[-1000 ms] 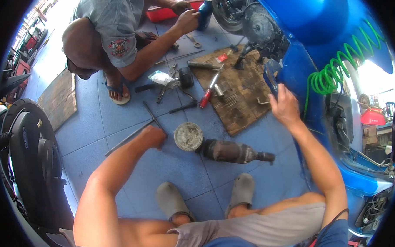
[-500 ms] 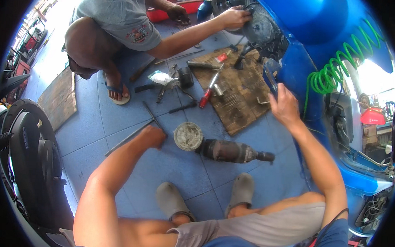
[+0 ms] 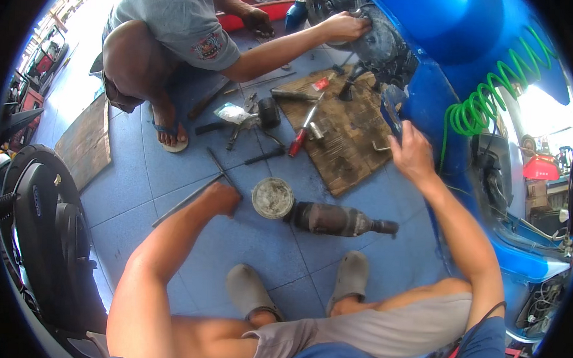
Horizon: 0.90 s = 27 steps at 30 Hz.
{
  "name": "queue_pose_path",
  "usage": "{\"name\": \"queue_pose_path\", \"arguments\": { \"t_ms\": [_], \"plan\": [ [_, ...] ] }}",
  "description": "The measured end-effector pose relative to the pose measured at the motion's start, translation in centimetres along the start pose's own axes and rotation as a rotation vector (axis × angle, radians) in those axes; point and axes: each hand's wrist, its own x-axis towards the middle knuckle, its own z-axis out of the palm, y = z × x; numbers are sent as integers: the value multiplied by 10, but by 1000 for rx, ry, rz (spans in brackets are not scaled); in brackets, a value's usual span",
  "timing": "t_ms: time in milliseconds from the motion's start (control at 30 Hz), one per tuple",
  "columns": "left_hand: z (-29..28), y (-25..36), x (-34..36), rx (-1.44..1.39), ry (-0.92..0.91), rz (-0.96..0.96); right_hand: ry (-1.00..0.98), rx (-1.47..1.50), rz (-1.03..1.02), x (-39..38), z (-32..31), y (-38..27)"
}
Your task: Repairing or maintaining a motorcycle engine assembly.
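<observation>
My left hand is closed low over the floor on a T-handle wrench; the fist hides part of its rods. My right hand is raised beside the blue scooter body. Its fingers close on the lower end of a dark blue glossy piece, whose kind I cannot make out. Between my hands lies an air impact wrench, next to a round, dirty metal disc. A co-worker's hand touches the scooter's round greasy hub.
A wooden board holds a red-handled screwdriver, a socket and a hex key. Left of it lie a black mallet and several tools. A green coiled hose hangs right. Another motorbike stands left.
The co-worker leans slightly to the right, and the hand at the hub has shifted a little the same way. My own hands stay almost still.
</observation>
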Motion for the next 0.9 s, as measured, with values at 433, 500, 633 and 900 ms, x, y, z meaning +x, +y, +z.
{"name": "queue_pose_path", "arguments": {
  "t_ms": [433, 500, 633, 900],
  "plan": [
    [6, -3, 5, -28, 8, 11, 9, -13, -9, 0, 1, 1],
    [4, -3, 5, -12, 5, 13, 2, -10, -6, 0, 1, 1],
    [5, -3, 4, 4, 17, 27, 6, -2, -13, 0, 1, 1],
    [1, -1, 0, 0, 33, 13, -3, -5, -3, 0, -1, -1]
  ]
}}
